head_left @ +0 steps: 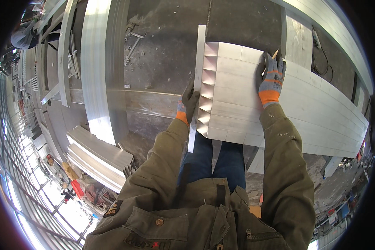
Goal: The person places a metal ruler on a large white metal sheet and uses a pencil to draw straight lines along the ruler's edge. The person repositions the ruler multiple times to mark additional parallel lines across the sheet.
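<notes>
A stack of silvery metal profiles (237, 87) lies side by side as a broad panel in front of me, its hollow ends facing left. Along those ends stands a long, flat metal bar (198, 62), slightly tilted. My left hand (189, 102), in a grey and orange work glove, is closed on the bar from its left side; its fingertips are partly hidden. On top of the panel rests my right hand (272, 79), gloved alike, with the fingers bent. A thin, pale, pointed stick (275, 53) pokes out between its fingers, most of it covered by the glove.
Long metal beams (99, 62) run along the left, with ribbed profiles (100, 156) stacked nearer. Small offcuts (134, 45) litter the dark surface beyond. A cable (328, 68) lies at the far right. Another person (23, 38) is at the far left edge.
</notes>
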`<state>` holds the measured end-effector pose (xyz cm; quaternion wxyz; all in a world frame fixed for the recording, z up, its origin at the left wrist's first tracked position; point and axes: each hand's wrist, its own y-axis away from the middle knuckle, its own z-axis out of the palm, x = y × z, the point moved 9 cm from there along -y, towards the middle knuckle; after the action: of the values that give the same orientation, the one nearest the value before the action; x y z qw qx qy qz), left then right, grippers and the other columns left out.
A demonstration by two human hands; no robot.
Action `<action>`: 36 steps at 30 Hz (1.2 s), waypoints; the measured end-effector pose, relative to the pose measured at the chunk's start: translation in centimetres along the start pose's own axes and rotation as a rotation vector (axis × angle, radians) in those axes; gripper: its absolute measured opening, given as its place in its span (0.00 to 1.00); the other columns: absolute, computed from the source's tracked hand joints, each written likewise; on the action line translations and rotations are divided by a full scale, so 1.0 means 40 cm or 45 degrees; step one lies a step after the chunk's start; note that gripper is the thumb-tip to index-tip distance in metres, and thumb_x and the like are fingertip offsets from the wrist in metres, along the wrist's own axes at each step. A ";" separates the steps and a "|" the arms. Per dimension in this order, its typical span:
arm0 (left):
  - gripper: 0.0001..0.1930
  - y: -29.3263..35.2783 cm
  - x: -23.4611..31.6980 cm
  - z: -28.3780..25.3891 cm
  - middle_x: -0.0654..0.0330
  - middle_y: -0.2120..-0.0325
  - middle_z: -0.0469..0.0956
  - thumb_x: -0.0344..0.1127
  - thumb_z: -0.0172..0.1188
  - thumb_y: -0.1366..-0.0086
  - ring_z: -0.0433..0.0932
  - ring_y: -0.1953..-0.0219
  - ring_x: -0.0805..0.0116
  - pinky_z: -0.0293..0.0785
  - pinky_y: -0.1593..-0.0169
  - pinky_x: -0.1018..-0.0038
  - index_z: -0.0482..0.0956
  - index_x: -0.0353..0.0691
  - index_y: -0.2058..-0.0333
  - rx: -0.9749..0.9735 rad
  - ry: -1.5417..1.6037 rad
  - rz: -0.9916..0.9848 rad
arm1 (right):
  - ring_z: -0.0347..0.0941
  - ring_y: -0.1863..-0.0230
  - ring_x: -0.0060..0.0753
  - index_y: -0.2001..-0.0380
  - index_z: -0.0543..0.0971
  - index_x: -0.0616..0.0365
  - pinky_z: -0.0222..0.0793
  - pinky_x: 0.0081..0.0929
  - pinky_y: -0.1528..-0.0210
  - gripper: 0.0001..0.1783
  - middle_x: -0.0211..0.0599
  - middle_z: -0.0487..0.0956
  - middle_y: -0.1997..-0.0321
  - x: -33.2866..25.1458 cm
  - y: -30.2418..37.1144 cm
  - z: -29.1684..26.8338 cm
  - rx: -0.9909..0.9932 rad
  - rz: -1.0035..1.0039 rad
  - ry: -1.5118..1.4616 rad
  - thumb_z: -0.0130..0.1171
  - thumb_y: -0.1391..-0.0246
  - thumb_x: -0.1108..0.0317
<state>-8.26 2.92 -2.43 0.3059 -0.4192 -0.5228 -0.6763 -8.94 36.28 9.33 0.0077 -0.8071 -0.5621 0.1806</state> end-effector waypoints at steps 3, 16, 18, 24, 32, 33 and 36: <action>0.32 -0.007 -0.003 -0.003 0.56 0.33 0.72 0.36 0.58 0.26 0.70 0.35 0.68 0.65 0.31 0.71 0.63 0.31 0.28 0.025 0.019 0.070 | 0.59 0.23 0.56 0.31 0.71 0.51 0.46 0.52 0.17 0.30 0.44 0.72 0.29 0.005 0.003 0.006 -0.017 0.026 0.020 0.52 0.37 0.75; 0.32 0.011 0.007 0.007 0.56 0.33 0.72 0.40 0.59 0.25 0.69 0.33 0.66 0.64 0.31 0.70 0.64 0.31 0.28 -0.003 0.016 -0.061 | 0.61 0.24 0.55 0.33 0.73 0.53 0.48 0.51 0.18 0.27 0.42 0.73 0.30 -0.002 0.005 -0.002 0.008 0.013 0.017 0.52 0.35 0.72; 0.32 0.013 0.016 0.013 0.55 0.33 0.72 0.40 0.58 0.25 0.69 0.33 0.66 0.64 0.30 0.70 0.64 0.32 0.28 0.009 0.035 -0.047 | 0.61 0.24 0.55 0.33 0.73 0.54 0.48 0.51 0.18 0.27 0.43 0.74 0.30 -0.006 0.002 -0.006 -0.001 0.011 0.017 0.53 0.35 0.72; 0.30 0.005 -0.009 0.005 0.55 0.34 0.73 0.31 0.55 0.27 0.71 0.35 0.66 0.65 0.31 0.70 0.64 0.31 0.28 0.081 0.032 -0.071 | 0.60 0.24 0.57 0.32 0.72 0.54 0.47 0.51 0.18 0.28 0.44 0.73 0.30 -0.013 -0.007 -0.007 -0.028 -0.050 0.020 0.52 0.35 0.72; 0.30 0.002 -0.022 -0.011 0.55 0.38 0.76 0.28 0.54 0.28 0.74 0.40 0.70 0.70 0.36 0.73 0.65 0.31 0.29 0.121 -0.074 0.041 | 0.58 0.23 0.57 0.32 0.71 0.53 0.45 0.50 0.18 0.29 0.49 0.72 0.30 -0.010 -0.002 -0.003 -0.085 0.012 -0.035 0.51 0.38 0.77; 0.30 0.000 -0.018 -0.008 0.55 0.39 0.77 0.27 0.54 0.28 0.75 0.42 0.70 0.71 0.38 0.74 0.65 0.31 0.29 0.116 -0.074 0.102 | 0.58 0.23 0.57 0.33 0.72 0.54 0.48 0.49 0.19 0.29 0.50 0.72 0.29 -0.014 -0.006 -0.008 -0.081 0.033 -0.065 0.51 0.38 0.78; 0.29 -0.004 -0.036 -0.008 0.57 0.42 0.79 0.26 0.54 0.29 0.78 0.46 0.71 0.74 0.42 0.75 0.66 0.33 0.29 0.079 -0.023 0.005 | 0.63 0.26 0.56 0.35 0.74 0.54 0.60 0.43 0.25 0.27 0.53 0.73 0.32 0.006 -0.022 -0.032 -0.153 0.227 -0.361 0.53 0.38 0.79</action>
<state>-7.81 2.64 -3.82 0.3153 -0.4166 -0.5454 -0.6555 -9.29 37.06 10.63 -0.1359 -0.8191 -0.4936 0.2588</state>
